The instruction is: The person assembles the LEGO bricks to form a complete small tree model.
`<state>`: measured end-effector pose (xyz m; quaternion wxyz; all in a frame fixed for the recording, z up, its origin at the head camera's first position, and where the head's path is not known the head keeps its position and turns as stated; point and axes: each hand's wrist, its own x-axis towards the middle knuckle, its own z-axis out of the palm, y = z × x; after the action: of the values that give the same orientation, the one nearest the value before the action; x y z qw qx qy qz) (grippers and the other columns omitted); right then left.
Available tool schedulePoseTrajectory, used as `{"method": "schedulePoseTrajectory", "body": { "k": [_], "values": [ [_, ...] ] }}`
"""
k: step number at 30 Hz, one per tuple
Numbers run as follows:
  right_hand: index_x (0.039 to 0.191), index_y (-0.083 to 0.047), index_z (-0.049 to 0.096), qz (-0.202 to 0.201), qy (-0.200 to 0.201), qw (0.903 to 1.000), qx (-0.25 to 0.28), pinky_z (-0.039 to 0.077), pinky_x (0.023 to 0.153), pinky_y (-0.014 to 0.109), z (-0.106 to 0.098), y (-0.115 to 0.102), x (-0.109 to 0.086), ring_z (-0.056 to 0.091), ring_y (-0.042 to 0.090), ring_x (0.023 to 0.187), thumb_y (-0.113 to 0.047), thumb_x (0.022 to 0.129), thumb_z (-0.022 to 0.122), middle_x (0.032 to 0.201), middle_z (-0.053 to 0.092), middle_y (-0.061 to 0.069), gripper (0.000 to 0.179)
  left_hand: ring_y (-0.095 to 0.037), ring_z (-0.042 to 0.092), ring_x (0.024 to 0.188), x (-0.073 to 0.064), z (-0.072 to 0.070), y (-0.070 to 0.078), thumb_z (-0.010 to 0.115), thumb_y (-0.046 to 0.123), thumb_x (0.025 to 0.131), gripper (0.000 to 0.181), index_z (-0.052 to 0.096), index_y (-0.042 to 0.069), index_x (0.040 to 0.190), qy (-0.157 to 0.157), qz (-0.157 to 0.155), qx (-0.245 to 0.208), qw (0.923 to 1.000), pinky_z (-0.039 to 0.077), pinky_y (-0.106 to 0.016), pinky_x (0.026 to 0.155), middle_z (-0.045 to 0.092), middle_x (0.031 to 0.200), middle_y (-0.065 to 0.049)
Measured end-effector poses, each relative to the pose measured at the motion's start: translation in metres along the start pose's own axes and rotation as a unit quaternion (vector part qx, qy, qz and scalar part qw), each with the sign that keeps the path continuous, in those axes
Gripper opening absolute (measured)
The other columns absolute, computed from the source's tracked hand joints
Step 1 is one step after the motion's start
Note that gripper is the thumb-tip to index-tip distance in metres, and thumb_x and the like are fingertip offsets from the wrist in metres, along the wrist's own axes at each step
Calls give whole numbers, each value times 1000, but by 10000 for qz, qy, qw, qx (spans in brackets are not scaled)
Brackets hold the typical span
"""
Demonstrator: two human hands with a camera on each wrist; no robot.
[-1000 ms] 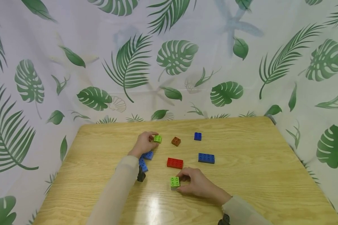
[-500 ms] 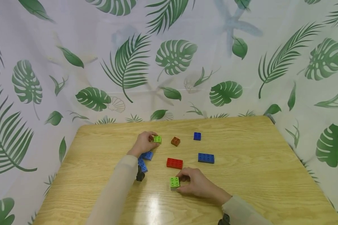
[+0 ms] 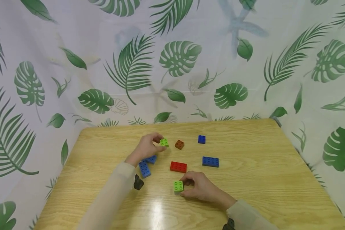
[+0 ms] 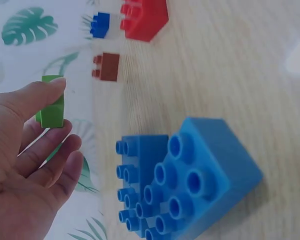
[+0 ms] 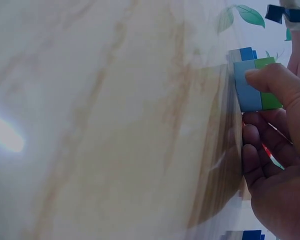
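Table first, since it's the biggest thing around: wooden top, leaf-print curtain behind it, and my bricks scattered across the middle. Long ones next: red brick dead centre, dark blue brick to its right, two lighter blue bricks lying under my left wrist. Then the small stuff, a brown brick and a little blue brick toward the far edge. My left hand is pinching a small green brick between thumb and fingertips, lifted just off the wood beside the brown one. My right hand is curled around the other green brick, which from the wrist view seems stacked on a pale blue piece, sitting on the table near me. So I'd say I'm mid pick-up with the left, and the next bit probably needs lining up studs carefully. Compared with a second ago, the left green brick has come up and drifted right a touch; my right hand hasn't budged.
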<state>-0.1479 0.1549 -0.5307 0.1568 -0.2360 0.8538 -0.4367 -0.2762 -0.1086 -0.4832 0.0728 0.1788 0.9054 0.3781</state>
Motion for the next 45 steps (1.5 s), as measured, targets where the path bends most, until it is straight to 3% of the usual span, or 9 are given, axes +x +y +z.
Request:
{"method": "schedulePoseTrajectory", "body": {
  "k": [11,24,34,38,45],
  "values": [
    [111,-14,75,18,-1,10000,31,55,84,24,1,-1,0,65,10,95,-23,86,87,106,71,-4,28,-32,68,118,-31,3,16,83,26,92,43,73,7,130,-206,654,-348,9970,59,-37,93,73,129,-9],
    [109,-14,74,-63,64,10000,18,54,82,23,2,1,1,64,10,93,-23,86,88,104,71,-4,28,-29,71,106,-64,26,30,85,23,89,39,75,7,123,-570,1344,-315,9888,59,-34,88,76,121,-8],
    [106,-13,73,-223,94,9996,135,56,83,25,3,2,0,66,13,95,-22,86,88,103,71,-1,27,-22,70,102,-83,41,35,87,24,88,35,77,12,119,-971,1411,-242,9849,57,-28,86,77,112,0],
    [106,-14,73,-202,91,9997,114,55,83,24,4,3,0,66,11,94,-22,86,88,103,71,-2,26,-20,70,102,-87,45,33,88,24,87,33,77,13,117,-1038,1367,-236,9849,57,-28,86,77,109,2],
    [106,-15,74,-197,77,9997,129,55,83,24,4,4,0,65,9,94,-22,87,87,104,70,-4,25,-18,70,100,-91,51,28,88,21,86,36,77,10,118,-1089,1550,-271,9815,58,-25,85,77,109,-2]
  ]
}}
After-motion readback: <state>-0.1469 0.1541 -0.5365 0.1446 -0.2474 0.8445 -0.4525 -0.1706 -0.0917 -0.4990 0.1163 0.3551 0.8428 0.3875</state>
